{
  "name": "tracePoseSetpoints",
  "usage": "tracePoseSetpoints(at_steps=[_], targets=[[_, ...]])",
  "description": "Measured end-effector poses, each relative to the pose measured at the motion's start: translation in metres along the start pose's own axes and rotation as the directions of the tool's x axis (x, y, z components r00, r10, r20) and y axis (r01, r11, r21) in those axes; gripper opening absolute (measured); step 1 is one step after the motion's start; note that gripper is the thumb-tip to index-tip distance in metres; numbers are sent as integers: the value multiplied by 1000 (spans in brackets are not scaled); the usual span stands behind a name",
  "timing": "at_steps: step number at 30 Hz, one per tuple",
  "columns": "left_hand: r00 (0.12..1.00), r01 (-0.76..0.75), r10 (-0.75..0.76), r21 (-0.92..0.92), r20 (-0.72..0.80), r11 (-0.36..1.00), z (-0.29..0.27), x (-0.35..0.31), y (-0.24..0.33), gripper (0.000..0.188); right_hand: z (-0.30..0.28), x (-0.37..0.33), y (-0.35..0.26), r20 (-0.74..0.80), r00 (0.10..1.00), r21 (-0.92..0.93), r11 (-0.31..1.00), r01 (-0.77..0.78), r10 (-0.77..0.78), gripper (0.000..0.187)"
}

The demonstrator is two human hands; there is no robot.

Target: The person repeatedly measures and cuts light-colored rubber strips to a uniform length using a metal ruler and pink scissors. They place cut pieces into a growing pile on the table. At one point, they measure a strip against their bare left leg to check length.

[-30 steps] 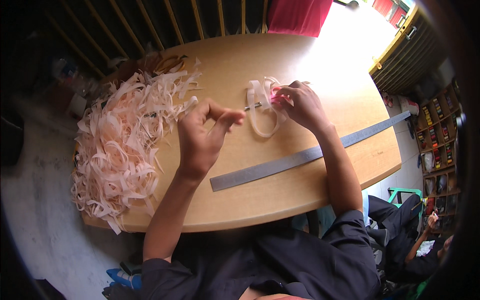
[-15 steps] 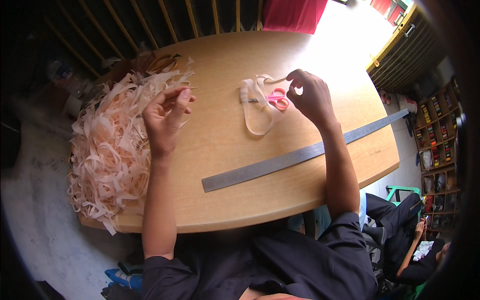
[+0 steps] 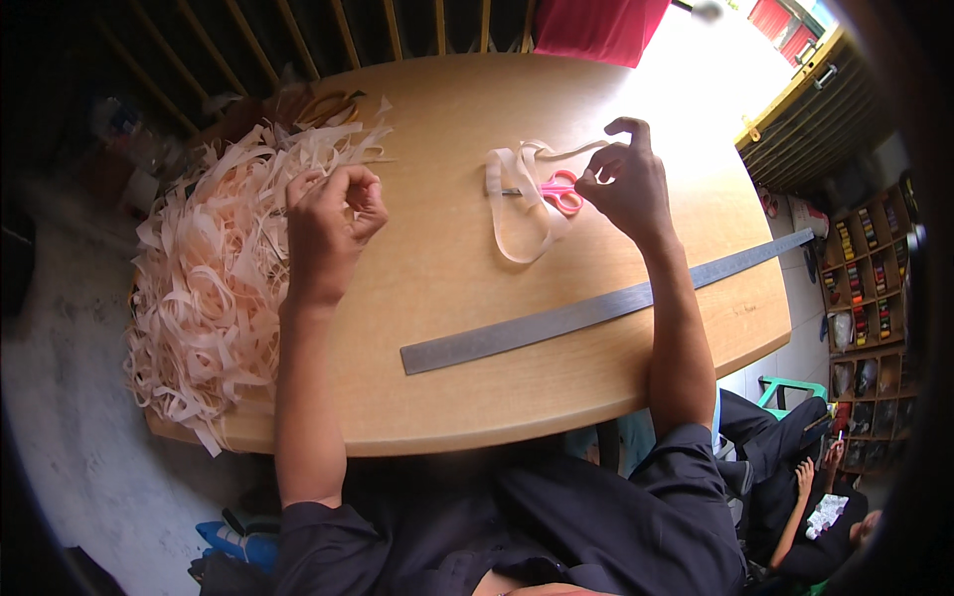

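Note:
My left hand (image 3: 333, 223) is raised beside the ribbon pile, its fingers curled in toward the thumb. Whatever it may pinch is hidden. The pile is a big tangle of pale peach ribbon strips (image 3: 214, 283). At the centre right, my right hand (image 3: 636, 189) is bent with one finger lifted, and the end of a longer pale ribbon (image 3: 515, 256) runs up to its fingers. That ribbon loops on the table over a pair of pink-handled scissors (image 3: 563, 192), covering part of the blades.
A long metal ruler (image 3: 527, 330) lies slantwise across the wooden table (image 3: 447, 407), beneath my right forearm. Orange-handled scissors (image 3: 330, 107) rest behind the pile. A seated person (image 3: 810, 497) is at the lower right, near shelves of thread spools (image 3: 865, 278).
My right hand has shifted right and lifted a finger, with the ribbon's end following it. My left hand has turned, its fingers curling in more. The ruler and scissors stay put.

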State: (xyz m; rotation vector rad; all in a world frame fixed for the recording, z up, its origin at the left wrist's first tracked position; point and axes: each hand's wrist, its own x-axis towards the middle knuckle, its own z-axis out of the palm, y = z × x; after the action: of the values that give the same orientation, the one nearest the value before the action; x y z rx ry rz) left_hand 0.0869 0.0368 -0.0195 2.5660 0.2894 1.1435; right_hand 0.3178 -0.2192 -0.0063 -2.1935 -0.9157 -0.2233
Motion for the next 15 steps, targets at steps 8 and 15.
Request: tracePoseSetpoints(at_steps=[8,15], targets=[[955,-129,157,-122,252,984,38,-14,30,12,4,3,11,-50,995,7,996,86,-85,37],[908,-258,319,-238,272,936,48,-22,50,19,3,2,14,-39,991,-104,987,121,-126,12]])
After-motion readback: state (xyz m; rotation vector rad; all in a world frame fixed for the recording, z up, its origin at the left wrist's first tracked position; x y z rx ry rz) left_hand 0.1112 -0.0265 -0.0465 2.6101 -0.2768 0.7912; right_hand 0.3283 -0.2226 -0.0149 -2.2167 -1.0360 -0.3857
